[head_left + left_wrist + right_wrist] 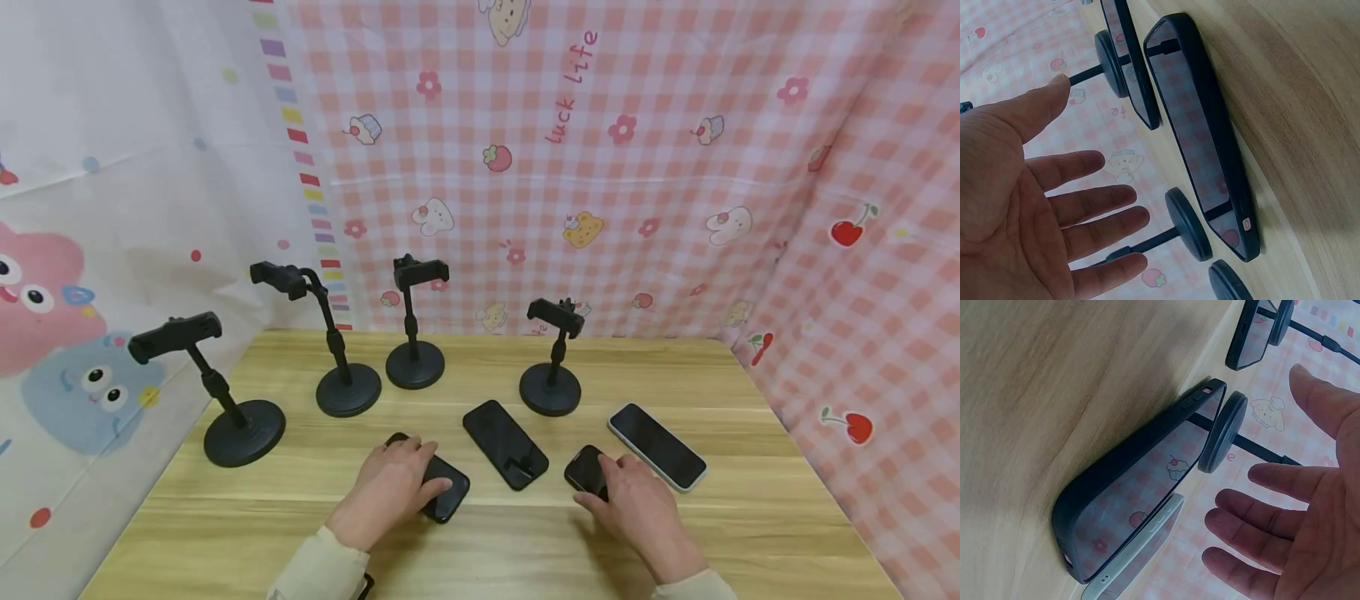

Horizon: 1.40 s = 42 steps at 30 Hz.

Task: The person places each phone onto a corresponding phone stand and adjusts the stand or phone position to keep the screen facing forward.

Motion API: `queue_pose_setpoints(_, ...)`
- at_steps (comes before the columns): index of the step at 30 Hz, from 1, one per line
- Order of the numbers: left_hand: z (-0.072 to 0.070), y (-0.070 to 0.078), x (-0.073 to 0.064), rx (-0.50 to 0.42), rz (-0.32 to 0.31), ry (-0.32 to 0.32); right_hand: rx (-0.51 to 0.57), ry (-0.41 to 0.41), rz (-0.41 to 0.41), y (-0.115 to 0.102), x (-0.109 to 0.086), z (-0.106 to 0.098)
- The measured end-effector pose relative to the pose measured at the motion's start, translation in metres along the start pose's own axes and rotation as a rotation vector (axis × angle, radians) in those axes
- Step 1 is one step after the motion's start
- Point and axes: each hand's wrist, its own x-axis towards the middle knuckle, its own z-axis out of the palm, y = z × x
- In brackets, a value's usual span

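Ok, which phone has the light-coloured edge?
The rightmost phone, just beyond the right hand: its rim is pale, while the other three phones have black edges.

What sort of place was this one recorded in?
Probably a small curtained-off tabletop filming area, though nothing beyond it shows. A pink checked cloth hangs behind the wooden table, a white patterned cloth hangs at the left, and four black phone stands stand on the tabletop.

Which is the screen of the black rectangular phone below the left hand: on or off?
Apparently off: in the left wrist view, the black phone has a dark screen mirroring the pink checked curtain, with no lit display.
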Motion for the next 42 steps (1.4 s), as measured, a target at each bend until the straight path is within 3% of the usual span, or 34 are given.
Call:
queue_pose_setpoints(8, 0.001, 0.003, 0.003, 0.032, 0.029, 0.003, -0.002, -0.012, 0.002, 0.000, -0.003, 0.000)
queue_pose_setpoints(16, 0.002, 0.005, 0.003, 0.108, 0.099, 0.064, 0.010, -0.039, 0.024, 0.001, -0.005, 0.000)
queue_pose_setpoints(27, 0.002, 0.007, 0.013, 0.077, 0.108, 0.035, 0.012, -0.070, 0.052, 0.002, -0.009, -0.001)
queue_pose_setpoints(32, -0.001, 0.007, 0.018, 0.052, 0.090, 0.012, 0.034, -0.044, 0.038, 0.004, -0.005, 0.000)
queue_pose_setpoints(36, -0.004, 0.008, 0.022, 0.044, 0.097, 0.020, 0.037, -0.011, 0.004, 0.008, -0.001, 0.001)
queue_pose_setpoints(42, -0.009, 0.014, 0.030, 0.040, 0.126, 0.038, 0.031, -0.048, 0.026, 0.009, 0.003, -0.003)
